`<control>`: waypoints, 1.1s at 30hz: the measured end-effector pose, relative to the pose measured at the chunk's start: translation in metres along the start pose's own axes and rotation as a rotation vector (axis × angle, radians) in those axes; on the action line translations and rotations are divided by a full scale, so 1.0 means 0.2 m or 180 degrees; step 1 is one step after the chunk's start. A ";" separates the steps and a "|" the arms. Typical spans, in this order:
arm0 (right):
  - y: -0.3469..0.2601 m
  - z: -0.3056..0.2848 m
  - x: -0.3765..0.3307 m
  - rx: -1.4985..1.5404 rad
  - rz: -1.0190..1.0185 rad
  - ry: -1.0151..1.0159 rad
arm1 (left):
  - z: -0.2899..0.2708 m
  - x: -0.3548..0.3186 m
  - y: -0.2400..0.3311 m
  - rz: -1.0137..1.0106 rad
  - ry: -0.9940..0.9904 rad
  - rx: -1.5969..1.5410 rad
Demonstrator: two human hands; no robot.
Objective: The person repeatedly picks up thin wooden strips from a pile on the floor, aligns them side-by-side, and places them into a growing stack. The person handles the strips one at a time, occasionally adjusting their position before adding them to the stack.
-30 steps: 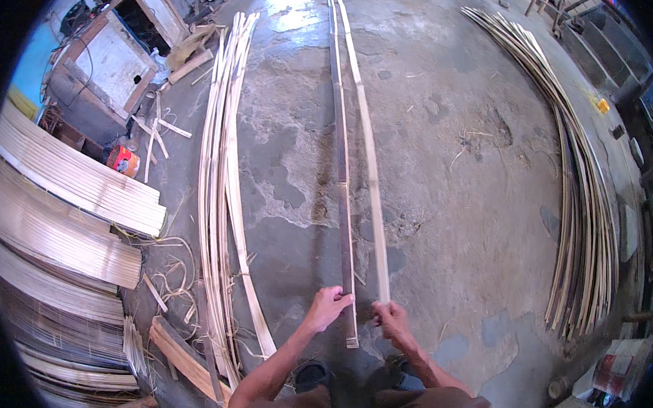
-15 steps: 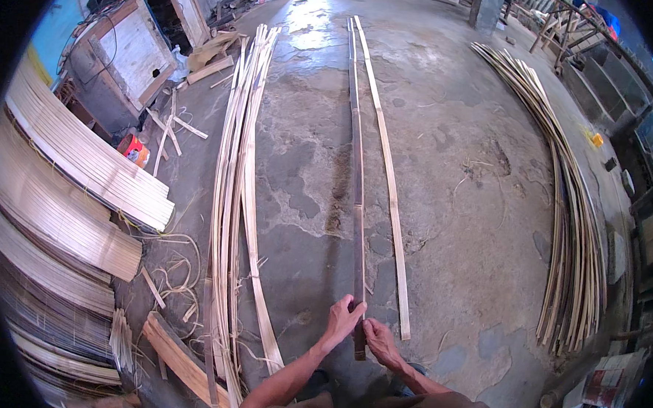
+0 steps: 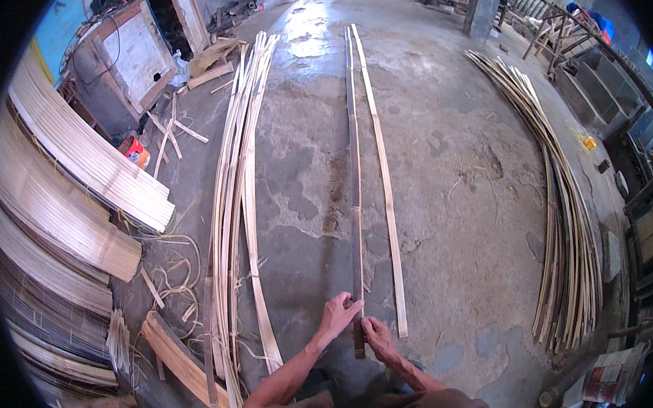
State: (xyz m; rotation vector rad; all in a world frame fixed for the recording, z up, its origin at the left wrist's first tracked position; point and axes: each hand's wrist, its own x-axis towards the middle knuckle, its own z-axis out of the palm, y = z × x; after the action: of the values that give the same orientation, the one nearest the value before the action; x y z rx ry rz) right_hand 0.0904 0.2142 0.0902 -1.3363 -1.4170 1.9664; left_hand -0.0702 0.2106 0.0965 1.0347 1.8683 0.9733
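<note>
A long, narrow bamboo strip (image 3: pixel 354 227), dark on one face with a pale edge, runs away from me across the floor. Its near end is between my two hands. My left hand (image 3: pixel 336 319) is closed at the strip's left side, fingers bent over it. Just lower, my right hand (image 3: pixel 379 338) pinches the right edge between thumb and bent fingers. The short end of the strip sticks out below both hands. To its right a paler bamboo strip (image 3: pixel 387 200) lies apart on the floor, close to it at the far end.
A bundle of pale strips (image 3: pixel 226 221) lies to the left. Stacked slat panels (image 3: pixel 86 147) fill the far left, near an orange bucket (image 3: pixel 134 151) and curled shavings (image 3: pixel 179 270). A bundle of darker strips (image 3: pixel 561 238) curves along the right. A pillar (image 3: pixel 482 16) stands behind.
My left hand has shifted slightly left and its fingers have changed position at the strip's edge. The right hand keeps its pinch, almost in the same place.
</note>
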 end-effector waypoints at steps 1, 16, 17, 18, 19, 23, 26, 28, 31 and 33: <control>0.02 -0.03 0.02 -0.0093 -0.0031 -0.0093 | -0.01 -0.01 0.03 0.0089 -0.0006 0.0200; -0.04 -0.11 0.04 0.0439 0.0445 -0.1068 | -0.05 0.03 0.01 -0.0264 -0.0631 -0.0154; -0.02 -0.12 0.05 0.0378 0.0413 -0.1049 | -0.04 0.03 0.02 -0.0255 -0.0635 -0.0010; 0.01 -0.12 0.06 0.0316 0.0380 -0.1033 | -0.04 0.03 0.03 -0.0244 -0.0636 0.0134; 0.00 -0.11 0.07 0.0245 0.0331 -0.1038 | -0.05 0.03 0.03 -0.0226 -0.0611 0.0282; 0.03 -0.11 0.07 0.0418 0.0515 -0.1101 | -0.03 0.04 0.03 -0.0407 -0.0513 0.0587; 0.08 -0.10 0.08 0.0731 0.0689 -0.1039 | -0.01 0.02 0.06 0.0163 -0.0105 0.0764; 0.09 -0.09 0.07 0.0973 0.0833 -0.0977 | -0.01 0.02 0.09 -0.0025 -0.0247 0.0662; 0.04 -0.08 0.04 0.1416 0.0896 -0.1132 | -0.04 0.03 0.09 -0.0229 -0.0432 0.0623; 0.03 -0.08 0.02 0.1511 0.0893 -0.1267 | -0.04 0.02 0.06 -0.0285 -0.0508 0.0451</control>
State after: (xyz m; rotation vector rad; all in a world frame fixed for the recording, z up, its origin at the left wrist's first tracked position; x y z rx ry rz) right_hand 0.1036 0.2220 0.0822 -1.0009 -0.8401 2.6544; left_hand -0.0752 0.2166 0.1105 1.0691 1.8541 0.6941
